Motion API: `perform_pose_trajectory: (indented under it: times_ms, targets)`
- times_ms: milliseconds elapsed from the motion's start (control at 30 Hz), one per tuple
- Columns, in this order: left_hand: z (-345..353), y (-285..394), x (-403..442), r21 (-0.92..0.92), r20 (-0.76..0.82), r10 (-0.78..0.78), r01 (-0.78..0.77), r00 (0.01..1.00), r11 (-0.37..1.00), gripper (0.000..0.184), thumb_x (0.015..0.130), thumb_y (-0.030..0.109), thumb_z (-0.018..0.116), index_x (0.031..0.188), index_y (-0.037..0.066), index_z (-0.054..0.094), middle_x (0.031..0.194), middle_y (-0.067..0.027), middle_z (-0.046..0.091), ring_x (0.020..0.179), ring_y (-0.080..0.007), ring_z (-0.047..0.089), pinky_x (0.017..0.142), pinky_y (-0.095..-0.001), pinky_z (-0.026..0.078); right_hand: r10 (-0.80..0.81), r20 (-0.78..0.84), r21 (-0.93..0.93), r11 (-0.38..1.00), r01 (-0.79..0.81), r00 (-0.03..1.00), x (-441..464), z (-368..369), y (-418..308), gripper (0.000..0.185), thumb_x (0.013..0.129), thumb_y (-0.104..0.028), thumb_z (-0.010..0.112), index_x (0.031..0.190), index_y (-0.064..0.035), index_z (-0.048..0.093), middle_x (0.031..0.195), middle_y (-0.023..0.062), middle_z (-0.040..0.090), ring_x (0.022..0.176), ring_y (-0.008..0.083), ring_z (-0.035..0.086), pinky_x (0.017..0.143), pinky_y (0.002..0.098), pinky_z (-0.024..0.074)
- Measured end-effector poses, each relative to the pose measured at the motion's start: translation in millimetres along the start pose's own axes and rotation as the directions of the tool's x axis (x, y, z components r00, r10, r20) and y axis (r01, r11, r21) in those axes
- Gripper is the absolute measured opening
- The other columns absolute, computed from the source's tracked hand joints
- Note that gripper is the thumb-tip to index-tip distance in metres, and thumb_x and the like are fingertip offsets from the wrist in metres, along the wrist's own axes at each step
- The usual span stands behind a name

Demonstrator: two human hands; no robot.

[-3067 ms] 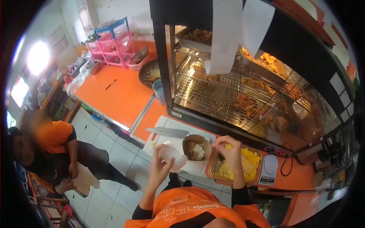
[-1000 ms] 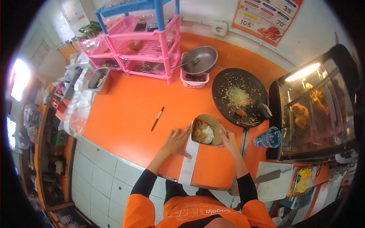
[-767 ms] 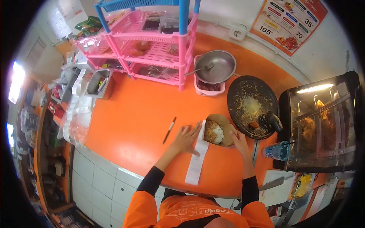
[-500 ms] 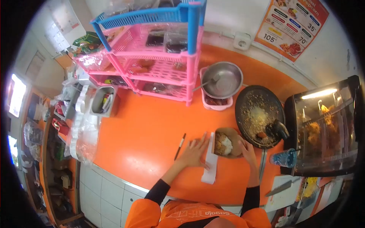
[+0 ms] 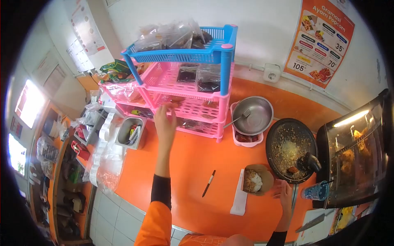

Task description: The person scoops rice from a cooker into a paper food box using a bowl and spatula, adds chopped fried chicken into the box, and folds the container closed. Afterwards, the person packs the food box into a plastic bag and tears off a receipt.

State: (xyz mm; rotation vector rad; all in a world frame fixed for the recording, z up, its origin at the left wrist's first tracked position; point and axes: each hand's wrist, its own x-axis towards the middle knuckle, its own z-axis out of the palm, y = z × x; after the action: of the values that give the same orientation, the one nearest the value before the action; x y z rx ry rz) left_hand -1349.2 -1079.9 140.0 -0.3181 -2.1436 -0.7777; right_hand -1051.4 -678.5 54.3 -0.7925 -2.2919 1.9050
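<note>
My left hand [image 5: 165,123] reaches forward to the pink shelf rack [image 5: 180,91], its fingers apart at the front of a lower shelf, where small packets [image 5: 176,99] lie. Close to the right side of a brown paper food box [image 5: 267,177], my right hand [image 5: 283,193] is open with fingers spread, holding nothing. Inside the open box are white rice [image 5: 255,181] and brown crumbly food [image 5: 248,178]. A long white paper slip [image 5: 238,203] lies along the box's left side. Left of the slip is a dark pen [image 5: 209,183].
Behind the box stand a black stone mortar [image 5: 291,135] with a pestle [image 5: 312,162] and a metal bowl [image 5: 256,110] with a fork. At right are a blue cup [image 5: 315,191], a knife [image 5: 310,223] and a lit food warmer [image 5: 353,151]. A metal container [image 5: 130,133] sits at left.
My left hand has left the table beside the slip and moved forward to the rack. My right hand has let go of the box. The view has tilted up.
</note>
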Motion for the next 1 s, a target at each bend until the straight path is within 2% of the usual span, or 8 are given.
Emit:
perform_pose_trajectory:
  times_ms: [333,533,633,700,767,867,933,1000]
  targets:
    - [13,-68,30,0.572,0.46,-0.095,-0.213,0.883,0.792,0.03,0.077,0.013,0.06,0.107,0.012,0.062,0.099,-0.0051,0.064,0.096,-0.0277,0.055,0.076,-0.0432,0.042,0.044,-0.081,0.048,0.998,-0.041,0.996,-41,-17,3,0.052,0.095,-0.049,0.039,0.116,-0.0055,0.057,0.079,0.0074,0.061,0.056,0.0145,0.062,0.049,0.0252,0.0497]
    - [-28,36,-3,0.028,-0.058,0.427,-0.426,0.902,0.904,0.013,0.087,0.015,0.054,0.097,0.006,0.056,0.082,-0.0046,0.059,0.082,-0.0214,0.055,0.07,-0.0392,0.043,0.07,-0.046,0.097,0.993,-0.065,0.997,-53,-23,21,0.056,0.096,-0.05,0.036,0.116,-0.0021,0.057,0.082,0.0102,0.063,0.058,0.0173,0.064,0.05,0.0257,0.0519]
    - [-25,75,-57,-0.553,0.532,-0.203,0.519,0.822,0.651,0.018,0.096,0.021,0.046,0.097,0.004,0.052,0.091,-0.0061,0.058,0.08,-0.0155,0.055,0.07,-0.0327,0.044,0.056,-0.035,0.063,0.997,-0.054,0.998,-63,-23,9,0.055,0.096,-0.05,0.036,0.115,-0.0035,0.057,0.083,0.009,0.061,0.062,0.0145,0.062,0.054,0.0241,0.0496]
    - [-11,109,-84,-0.588,0.581,-0.057,0.466,0.812,0.661,0.026,0.1,0.027,0.038,0.099,0.004,0.05,0.099,-0.0075,0.057,0.081,-0.0124,0.054,0.064,-0.0275,0.044,0.067,-0.038,0.061,0.996,-0.065,0.997,-68,-22,6,0.055,0.096,-0.05,0.036,0.114,-0.0033,0.058,0.084,0.009,0.061,0.063,0.0145,0.062,0.054,0.0244,0.0495]
    - [0,164,-105,-0.667,0.722,-0.063,0.718,0.689,0.2,0.028,0.1,0.028,0.037,0.098,0.003,0.051,0.096,-0.0074,0.058,0.084,-0.0136,0.056,0.067,-0.0283,0.046,0.063,-0.026,0.068,0.996,-0.061,0.998,-69,-20,5,0.056,0.096,-0.051,0.035,0.114,-0.0031,0.058,0.085,0.0091,0.061,0.063,0.0145,0.062,0.054,0.0248,0.0494]
    - [34,183,-139,-0.729,0.682,0.226,0.626,0.695,0.275,0.026,0.098,0.025,0.041,0.102,0.002,0.052,0.102,-0.0105,0.059,0.088,-0.0186,0.059,0.07,-0.0323,0.049,0.053,-0.006,0.088,0.995,-0.052,0.999,-68,-15,9,0.055,0.096,-0.05,0.035,0.113,-0.003,0.058,0.087,0.0091,0.061,0.064,0.0152,0.062,0.055,0.0249,0.0492]
    - [38,195,-144,-0.524,0.847,0.473,0.227,0.243,0.821,0.026,0.095,0.022,0.044,0.109,0.002,0.053,0.11,-0.013,0.059,0.1,-0.0279,0.057,0.086,-0.0398,0.046,0.058,0.023,0.099,0.993,-0.06,0.998,-61,-12,11,0.056,0.096,-0.049,0.037,0.116,-0.001,0.057,0.088,0.0102,0.062,0.068,0.016,0.064,0.057,0.0266,0.052]
    - [52,184,-166,-0.692,0.688,0.652,0.02,0.319,0.721,0.028,0.093,0.02,0.046,0.112,0.002,0.052,0.112,-0.014,0.058,0.106,-0.0323,0.054,0.092,-0.0416,0.042,0.022,0.027,0.096,0.995,-0.024,0.999,-57,-7,11,0.054,0.096,-0.048,0.038,0.116,-0.0021,0.057,0.089,0.0084,0.062,0.072,0.0143,0.063,0.058,0.0259,0.0514]
